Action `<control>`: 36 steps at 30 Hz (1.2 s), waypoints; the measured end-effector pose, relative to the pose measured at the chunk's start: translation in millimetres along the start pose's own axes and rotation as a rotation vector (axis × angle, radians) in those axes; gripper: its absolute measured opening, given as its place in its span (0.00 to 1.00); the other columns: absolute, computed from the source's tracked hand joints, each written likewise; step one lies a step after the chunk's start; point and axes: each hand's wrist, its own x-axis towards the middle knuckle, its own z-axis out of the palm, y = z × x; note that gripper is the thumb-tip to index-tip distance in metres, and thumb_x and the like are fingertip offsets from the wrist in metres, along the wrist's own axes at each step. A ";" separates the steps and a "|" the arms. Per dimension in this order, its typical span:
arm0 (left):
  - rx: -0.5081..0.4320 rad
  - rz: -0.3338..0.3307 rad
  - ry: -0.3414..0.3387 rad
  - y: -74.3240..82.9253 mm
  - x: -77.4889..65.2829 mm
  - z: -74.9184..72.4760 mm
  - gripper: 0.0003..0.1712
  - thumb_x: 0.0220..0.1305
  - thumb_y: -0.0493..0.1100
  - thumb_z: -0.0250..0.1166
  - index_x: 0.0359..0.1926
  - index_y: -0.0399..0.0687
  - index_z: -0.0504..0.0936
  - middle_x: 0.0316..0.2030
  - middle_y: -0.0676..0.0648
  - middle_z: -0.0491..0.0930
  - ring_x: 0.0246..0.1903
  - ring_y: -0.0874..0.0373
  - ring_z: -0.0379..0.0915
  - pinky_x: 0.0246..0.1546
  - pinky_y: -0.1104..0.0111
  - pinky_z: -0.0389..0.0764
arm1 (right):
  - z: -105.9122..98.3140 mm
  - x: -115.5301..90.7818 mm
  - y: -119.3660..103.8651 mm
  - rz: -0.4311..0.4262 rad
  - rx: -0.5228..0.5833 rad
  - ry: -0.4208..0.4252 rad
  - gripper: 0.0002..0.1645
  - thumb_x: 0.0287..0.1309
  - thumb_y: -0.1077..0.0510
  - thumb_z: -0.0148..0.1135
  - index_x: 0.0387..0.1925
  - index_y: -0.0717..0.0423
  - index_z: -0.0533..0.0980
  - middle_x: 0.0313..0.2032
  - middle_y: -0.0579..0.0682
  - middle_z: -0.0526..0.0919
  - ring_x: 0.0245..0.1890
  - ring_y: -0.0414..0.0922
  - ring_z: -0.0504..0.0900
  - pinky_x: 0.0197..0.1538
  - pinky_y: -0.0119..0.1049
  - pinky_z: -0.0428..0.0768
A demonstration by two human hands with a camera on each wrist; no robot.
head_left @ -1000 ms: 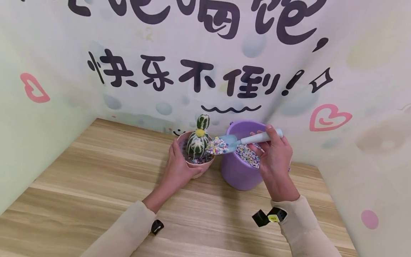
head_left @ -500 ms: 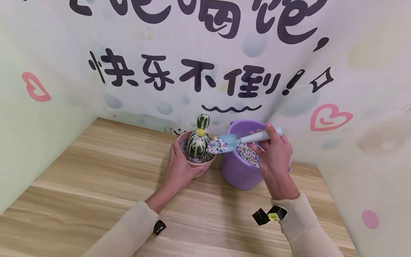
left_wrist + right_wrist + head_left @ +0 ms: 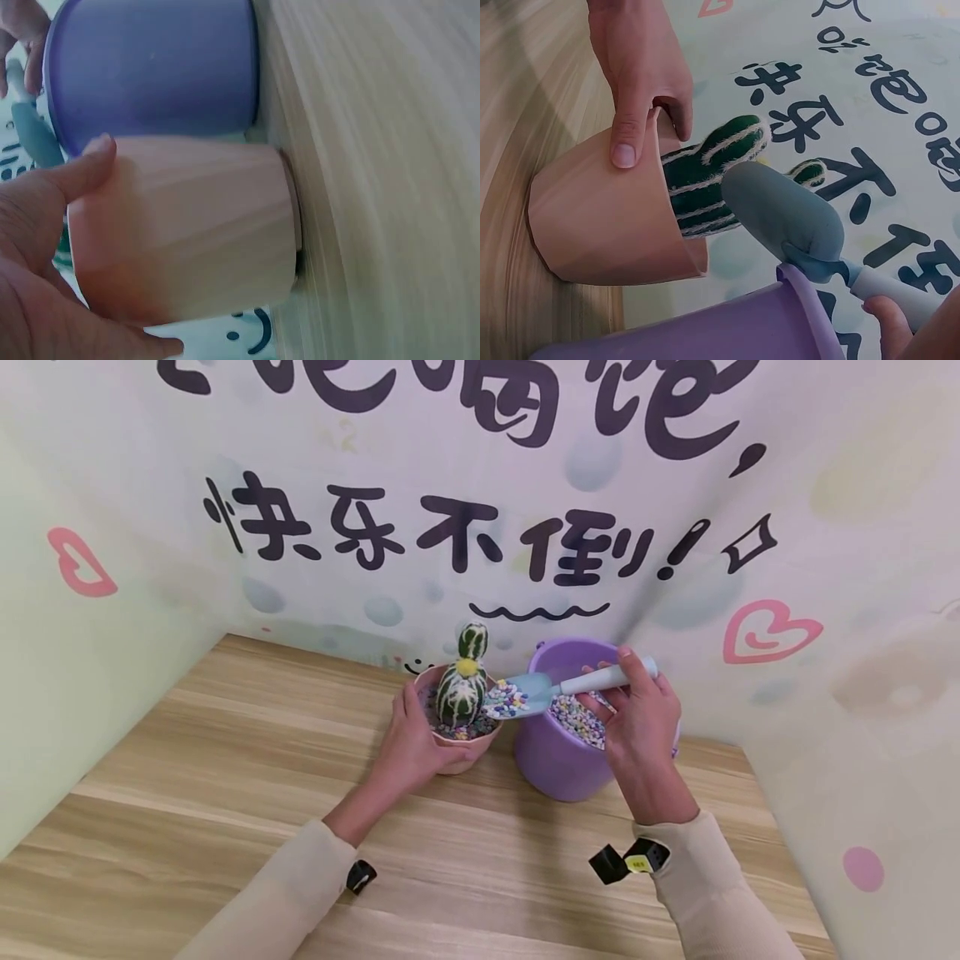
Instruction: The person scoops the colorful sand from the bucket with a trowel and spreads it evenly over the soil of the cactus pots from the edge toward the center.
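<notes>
My left hand (image 3: pixel 408 735) grips the rim of a pink flowerpot (image 3: pixel 187 225), thumb on the near side and fingers round the left. In the pot stands a green cactus (image 3: pixel 460 693) with white stripes, a yellow tuft and a smaller top segment. Coloured pebbles lie round its base. My right hand (image 3: pixel 643 735) holds a small light-blue trowel (image 3: pixel 538 692) by its pale handle. Its blade carries colourful pebbles (image 3: pixel 506 700) and reaches over the pot's right rim, close beside the cactus. In the right wrist view the blade's underside shows above the bucket rim.
Right of the pot, close by, stands a purple bucket (image 3: pixel 558 768) with more coloured pebbles (image 3: pixel 579 720) inside. Both rest on a wood-grain table (image 3: pixel 247 793) near its back edge. A printed cloth wall (image 3: pixel 390 585) rises directly behind, with side walls left and right.
The heap of pebbles on the trowel looks smaller, and more coloured pebbles show at the front of the cactus base. Hands, pot and bucket hold nearly the same places.
</notes>
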 end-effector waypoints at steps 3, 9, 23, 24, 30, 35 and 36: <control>-0.026 0.000 -0.032 -3.5 3.7 -2.9 0.72 0.33 0.50 0.85 0.73 0.50 0.46 0.66 0.37 0.54 0.66 0.43 0.54 0.64 0.49 0.66 | 0.1 0.4 -0.9 0.004 -0.004 0.000 0.22 0.52 0.54 0.73 0.47 0.57 0.77 0.32 0.55 0.82 0.34 0.53 0.88 0.36 0.50 0.82; -0.037 -0.032 -0.032 -7.2 3.5 -2.8 0.71 0.33 0.51 0.84 0.74 0.54 0.47 0.67 0.38 0.55 0.66 0.43 0.56 0.63 0.48 0.66 | 0.4 0.7 -2.7 0.006 -0.019 0.007 0.21 0.53 0.55 0.73 0.46 0.57 0.76 0.31 0.55 0.83 0.35 0.53 0.88 0.37 0.51 0.82; -0.021 -0.056 0.076 -0.8 -4.4 9.1 0.72 0.32 0.49 0.85 0.73 0.49 0.47 0.67 0.36 0.56 0.64 0.41 0.60 0.59 0.48 0.71 | 1.9 0.2 -4.8 0.006 -0.031 0.011 0.24 0.50 0.54 0.75 0.47 0.57 0.76 0.30 0.54 0.83 0.34 0.52 0.88 0.36 0.49 0.83; -0.024 -0.054 0.086 -0.1 -5.0 10.1 0.72 0.31 0.49 0.85 0.73 0.50 0.47 0.67 0.36 0.57 0.64 0.41 0.60 0.59 0.48 0.71 | 2.0 0.3 -4.8 0.007 -0.032 0.011 0.24 0.49 0.54 0.75 0.47 0.57 0.76 0.30 0.54 0.83 0.35 0.52 0.88 0.35 0.49 0.83; -0.001 -0.048 0.135 3.8 -8.8 15.6 0.72 0.31 0.50 0.85 0.73 0.49 0.48 0.65 0.37 0.58 0.62 0.43 0.62 0.58 0.49 0.73 | 1.6 0.5 -5.7 0.010 -0.029 0.011 0.26 0.47 0.54 0.76 0.47 0.57 0.76 0.30 0.54 0.84 0.35 0.52 0.88 0.35 0.49 0.83; 0.001 -0.032 0.160 3.2 -9.2 18.4 0.72 0.30 0.50 0.85 0.73 0.48 0.48 0.64 0.37 0.58 0.61 0.42 0.63 0.58 0.50 0.73 | 1.8 0.7 -6.1 0.007 -0.030 0.009 0.26 0.47 0.54 0.76 0.47 0.57 0.76 0.29 0.54 0.84 0.34 0.53 0.88 0.35 0.49 0.83; 0.004 -0.028 0.161 2.9 -9.2 18.6 0.72 0.31 0.50 0.85 0.73 0.48 0.48 0.64 0.36 0.58 0.61 0.42 0.63 0.58 0.50 0.73 | 1.8 0.8 -6.1 0.006 -0.030 0.009 0.26 0.48 0.54 0.76 0.47 0.57 0.76 0.29 0.54 0.84 0.34 0.53 0.88 0.35 0.49 0.83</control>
